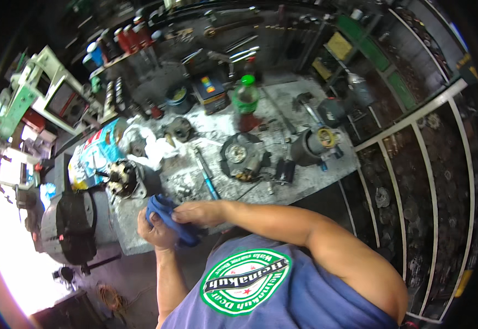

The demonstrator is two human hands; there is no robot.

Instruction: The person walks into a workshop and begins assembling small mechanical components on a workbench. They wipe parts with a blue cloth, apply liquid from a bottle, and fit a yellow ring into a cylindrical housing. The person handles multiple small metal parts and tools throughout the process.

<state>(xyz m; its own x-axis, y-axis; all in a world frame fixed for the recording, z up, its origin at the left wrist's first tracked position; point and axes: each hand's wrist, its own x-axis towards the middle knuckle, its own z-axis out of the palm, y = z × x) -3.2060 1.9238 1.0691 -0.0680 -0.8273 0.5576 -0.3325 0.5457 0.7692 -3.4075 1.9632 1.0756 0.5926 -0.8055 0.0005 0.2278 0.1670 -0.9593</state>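
A blue cloth is bunched between my two hands at the front left edge of the workbench. My left hand is closed around its left side, thumb toward the middle. From the right, my right hand grips the same cloth, its fingertips partly hidden in the folds. Just beyond the hands sits a motor-like metal part with a flanged housing. A blue-handled tool lies to the right of it, pointing away from me. Farther right is a round metal housing with an open face.
A dark bench vise stands at the left. The workbench also bears a cylindrical motor body, a green-capped bottle, a small box and white plastic wrapping. Parts shelves stand at the right.
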